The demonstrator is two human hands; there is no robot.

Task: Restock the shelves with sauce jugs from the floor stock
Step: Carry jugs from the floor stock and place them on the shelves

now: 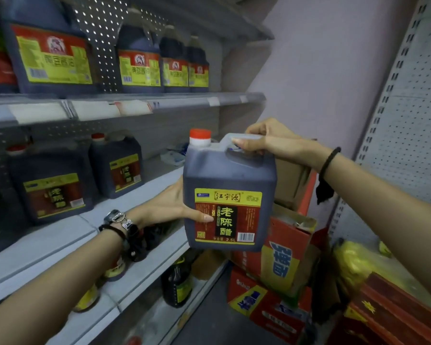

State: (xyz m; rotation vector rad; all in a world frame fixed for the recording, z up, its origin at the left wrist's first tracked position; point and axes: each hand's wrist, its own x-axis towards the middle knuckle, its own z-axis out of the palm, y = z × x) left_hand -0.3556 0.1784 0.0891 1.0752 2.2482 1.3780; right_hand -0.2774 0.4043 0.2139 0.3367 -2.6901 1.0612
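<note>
1. Right grip [261, 143]: I log the fingers as wrapped fully round the handle [230, 141] on top of the jug [230, 180], clamped, with no gap. There is a black band [328, 162] on the wrist.
2. Left grip [169, 207]: the thumb is pressed on the front label and the palm lies against the jug's left side, so it is clamped on the same jug. The other fingers are hidden behind it. A watch [115, 217] sits on the wrist.
3. Jug: dark liquid, red cap [200, 136], yellow-and-red label. I see it held upright in the air, just right of the middle shelf [60, 245] and touching no shelf.
4. Middle shelf, left: two matching jugs, one near [52, 185] and one farther [117, 165], both upright.
5. Upper shelf [110, 108]: a row of four dark jugs with yellow labels [138, 61], running near to far.
6. Lower shelf, under the left forearm: a dark bottle [176, 282], standing upright.
7. Right, below and behind the held jug: stacked red-and-yellow cartons [279, 257], some with their flaps open.
8. Far right: a white perforated panel [408, 120].
</note>
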